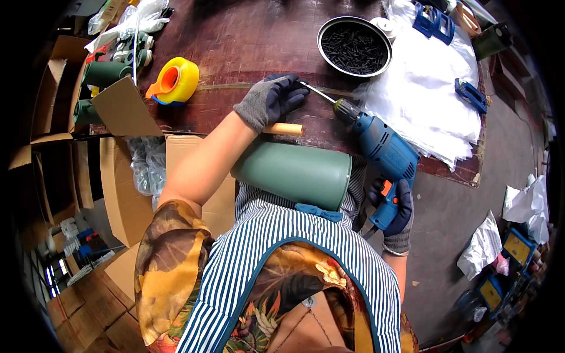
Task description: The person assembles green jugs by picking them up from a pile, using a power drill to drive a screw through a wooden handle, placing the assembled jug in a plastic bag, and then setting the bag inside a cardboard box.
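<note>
My right hand (397,206), in a dark grey-and-navy glove, grips the handle of a blue electric drill (385,147). The drill's long thin bit (321,93) points up and left over the table. At the bit's tip, the gloved fingers of my left hand (273,100) are pinched together; whatever small dark piece they hold is too small to make out. Across my lap lies a green cylinder (294,170), on its side against the table edge. A short wooden stick (285,129) pokes out beneath my left wrist.
Black screws fill a round bowl (354,47) on the dark red table (247,35). White plastic bags (429,88) are stacked at the right, with a blue plastic part (471,95) on them. A yellow tape roll (179,81) sits left. Open cardboard boxes (120,188) stand beside me.
</note>
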The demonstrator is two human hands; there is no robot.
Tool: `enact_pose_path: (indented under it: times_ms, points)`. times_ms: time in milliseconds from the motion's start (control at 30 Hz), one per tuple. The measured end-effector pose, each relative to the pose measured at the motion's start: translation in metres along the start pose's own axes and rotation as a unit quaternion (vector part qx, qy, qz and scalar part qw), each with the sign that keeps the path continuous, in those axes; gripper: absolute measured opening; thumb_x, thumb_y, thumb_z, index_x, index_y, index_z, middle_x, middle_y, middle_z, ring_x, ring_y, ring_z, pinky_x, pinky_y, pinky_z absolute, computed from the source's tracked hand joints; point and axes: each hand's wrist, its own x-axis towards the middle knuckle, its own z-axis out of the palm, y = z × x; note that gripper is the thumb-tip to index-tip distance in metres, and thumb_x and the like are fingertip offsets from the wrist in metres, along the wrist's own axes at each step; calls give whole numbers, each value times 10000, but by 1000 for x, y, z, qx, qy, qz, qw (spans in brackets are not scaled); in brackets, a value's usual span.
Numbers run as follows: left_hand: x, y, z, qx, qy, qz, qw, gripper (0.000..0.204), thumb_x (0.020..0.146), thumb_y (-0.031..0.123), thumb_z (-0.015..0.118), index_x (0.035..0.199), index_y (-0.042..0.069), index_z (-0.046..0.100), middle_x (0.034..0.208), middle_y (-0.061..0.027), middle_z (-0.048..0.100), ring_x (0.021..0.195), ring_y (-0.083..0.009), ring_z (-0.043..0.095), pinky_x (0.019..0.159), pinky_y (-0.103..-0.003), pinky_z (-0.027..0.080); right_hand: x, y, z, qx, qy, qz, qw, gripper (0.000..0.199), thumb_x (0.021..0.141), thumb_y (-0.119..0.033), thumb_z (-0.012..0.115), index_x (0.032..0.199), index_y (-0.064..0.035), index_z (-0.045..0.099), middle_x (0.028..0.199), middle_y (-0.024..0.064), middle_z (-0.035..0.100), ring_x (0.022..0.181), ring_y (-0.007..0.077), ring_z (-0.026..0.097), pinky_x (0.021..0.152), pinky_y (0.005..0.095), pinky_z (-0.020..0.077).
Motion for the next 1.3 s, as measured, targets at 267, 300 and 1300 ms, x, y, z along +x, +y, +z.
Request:
enact_pose_path:
  times_ms: [267,300,1300]
  points:
    - [-83,0,-40,757,-105,361,535,561,777,255,840,1292,107,675,1159,-86,709,1060,-278,636,1002,-391,486,-2,-25,-41,127,-80,108,983,566,1075,-440,458,1360,46,515,1104,231,686,754,267,685,647,325,585]
    - [-83,1,-49,723,-100,340,593,542,772,245,840,1276,109,691,1165,-90,707,1070,-279,633,1007,-393,483,-4,-35,-51,130,-79,128,980,592,1071,-456,456,1380,46,505,1095,227,685,767,269,690,659,320,587]
    - [-75,4,-51,448,-133,120,876,510,835,19,687,1333,-29,592,1338,-146,640,1270,-230,591,1133,-381,429,33,-116,22,-33,29,304,952,662,1066,-494,421,1400,77,457,1133,278,664,783,347,734,590,337,636]
